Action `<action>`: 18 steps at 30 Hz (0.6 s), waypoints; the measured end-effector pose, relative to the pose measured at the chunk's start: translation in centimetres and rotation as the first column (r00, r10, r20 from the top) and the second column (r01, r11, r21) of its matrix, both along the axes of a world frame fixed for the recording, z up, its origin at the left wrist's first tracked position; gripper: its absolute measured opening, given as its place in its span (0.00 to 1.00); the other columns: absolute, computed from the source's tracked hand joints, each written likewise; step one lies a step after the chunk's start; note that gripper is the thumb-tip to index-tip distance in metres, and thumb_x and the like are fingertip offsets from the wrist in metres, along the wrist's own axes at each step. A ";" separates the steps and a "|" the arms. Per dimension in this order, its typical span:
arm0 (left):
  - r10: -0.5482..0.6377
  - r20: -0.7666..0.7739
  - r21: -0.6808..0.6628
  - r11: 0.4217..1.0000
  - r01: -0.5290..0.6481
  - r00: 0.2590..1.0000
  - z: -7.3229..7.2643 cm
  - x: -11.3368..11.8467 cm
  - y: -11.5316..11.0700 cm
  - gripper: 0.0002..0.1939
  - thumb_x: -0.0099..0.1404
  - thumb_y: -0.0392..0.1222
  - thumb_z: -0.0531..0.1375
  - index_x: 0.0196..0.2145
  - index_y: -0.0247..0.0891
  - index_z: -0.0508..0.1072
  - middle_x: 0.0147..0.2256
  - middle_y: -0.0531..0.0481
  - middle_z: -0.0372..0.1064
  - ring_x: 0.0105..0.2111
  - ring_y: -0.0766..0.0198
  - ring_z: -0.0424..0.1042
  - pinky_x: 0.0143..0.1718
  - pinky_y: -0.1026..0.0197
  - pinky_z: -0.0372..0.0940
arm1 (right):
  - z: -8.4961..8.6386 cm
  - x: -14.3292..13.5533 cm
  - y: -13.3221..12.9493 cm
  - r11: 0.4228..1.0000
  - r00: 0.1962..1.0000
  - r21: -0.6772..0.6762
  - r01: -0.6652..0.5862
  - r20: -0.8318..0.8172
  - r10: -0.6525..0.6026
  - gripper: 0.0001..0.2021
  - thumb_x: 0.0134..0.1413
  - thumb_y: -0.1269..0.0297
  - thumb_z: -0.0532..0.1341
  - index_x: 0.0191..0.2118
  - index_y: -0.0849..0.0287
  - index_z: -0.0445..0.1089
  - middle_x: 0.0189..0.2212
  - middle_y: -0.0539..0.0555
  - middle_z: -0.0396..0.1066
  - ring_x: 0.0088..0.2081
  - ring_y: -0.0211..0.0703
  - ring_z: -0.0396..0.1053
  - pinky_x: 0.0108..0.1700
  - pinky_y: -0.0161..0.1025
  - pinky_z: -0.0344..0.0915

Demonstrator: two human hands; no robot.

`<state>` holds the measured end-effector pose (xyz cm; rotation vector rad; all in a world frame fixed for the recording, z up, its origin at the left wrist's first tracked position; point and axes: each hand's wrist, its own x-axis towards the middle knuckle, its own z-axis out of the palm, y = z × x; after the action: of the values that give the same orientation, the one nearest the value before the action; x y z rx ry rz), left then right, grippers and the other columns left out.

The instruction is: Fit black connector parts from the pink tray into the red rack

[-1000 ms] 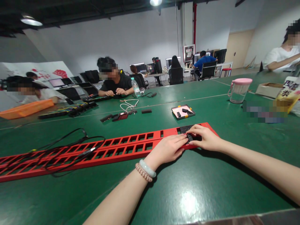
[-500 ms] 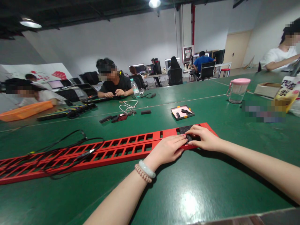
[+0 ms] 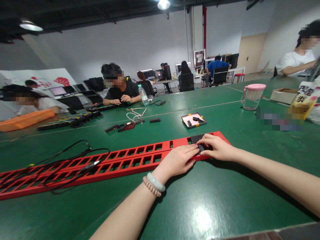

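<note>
Black part (image 3: 201, 148) at the right end of the red frame (image 3: 179, 142) looks light, stiff and slightly slick, best held by its edges. The left hand (image 3: 177, 158) lies flat across the frame, fingers together; the right hand (image 3: 217, 146) pinches the part. Beyond, a shallow tray (image 3: 193, 127) sits on the desk (image 3: 240, 193).

"What colour's the frame (image 3: 166, 145)?"
"Plain red, with a black piece (image 3: 201, 148) near its right end."
"And beyond the frame?"
"A dark tray (image 3: 188, 118), pale pink inside, yellow tabs (image 3: 195, 126); past its right end, a pink-lidded clear cup (image 3: 250, 104)."
</note>
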<state>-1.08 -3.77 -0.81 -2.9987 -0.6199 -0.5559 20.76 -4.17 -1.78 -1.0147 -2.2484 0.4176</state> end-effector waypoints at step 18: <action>-0.003 0.010 0.000 1.000 0.003 1.000 0.2 0.1 -0.1 0.19 0.62 0.36 0.54 0.51 0.36 0.63 0.52 0.43 0.63 0.51 0.60 0.64 0.53 0.55 0.60 | -0.1 0.0 0.0 1.000 1.000 -0.001 0.011 0.005 -0.011 0.14 0.48 0.65 0.61 0.44 0.59 0.68 0.31 0.53 0.64 0.32 0.40 0.64 0.36 0.39 0.64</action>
<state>-0.98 -3.86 -0.57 -2.9997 -0.6160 -0.5717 20.78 -4.15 -1.85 -1.0286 -2.2462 0.4118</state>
